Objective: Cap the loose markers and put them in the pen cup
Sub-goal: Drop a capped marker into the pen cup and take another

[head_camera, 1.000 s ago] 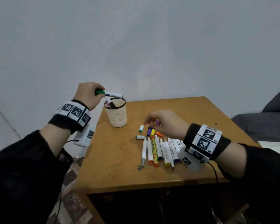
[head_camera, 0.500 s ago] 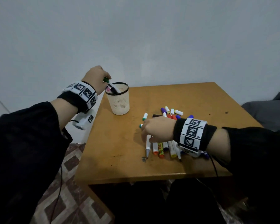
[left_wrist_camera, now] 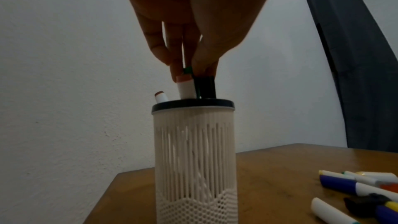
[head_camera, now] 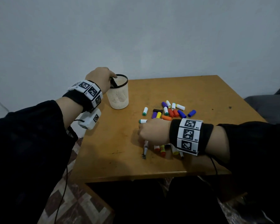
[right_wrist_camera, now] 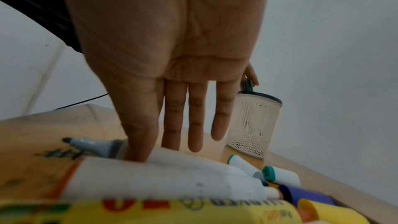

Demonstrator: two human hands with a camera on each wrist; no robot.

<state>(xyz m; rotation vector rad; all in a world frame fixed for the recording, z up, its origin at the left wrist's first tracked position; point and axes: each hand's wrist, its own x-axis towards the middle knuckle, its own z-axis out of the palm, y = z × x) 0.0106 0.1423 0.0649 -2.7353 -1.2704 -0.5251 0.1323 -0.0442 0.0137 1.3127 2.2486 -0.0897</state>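
Observation:
A white mesh pen cup (head_camera: 119, 96) with a black rim stands at the table's back left. My left hand (head_camera: 102, 78) is over its mouth, fingertips (left_wrist_camera: 200, 64) pinching the green end of a marker (left_wrist_camera: 187, 70) that stands in the pen cup (left_wrist_camera: 193, 151) beside other capped markers. My right hand (head_camera: 150, 131) lies over the row of uncapped markers (head_camera: 162, 148), fingers (right_wrist_camera: 194, 125) straight. Its thumb touches a white marker with a grey tip (right_wrist_camera: 94, 144). Several loose caps (head_camera: 171, 110) lie scattered behind this hand.
The wooden table (head_camera: 200, 94) ends close to my body at the front. Two green-ended white caps (head_camera: 145, 111) lie between the cup and my right hand. A grey cushion (head_camera: 268, 107) sits to the right, a patterned rug (head_camera: 74, 207) below left.
My left hand tipped the green marker upright and lowered it into the cup. My right hand dropped from the caps onto the row of markers.

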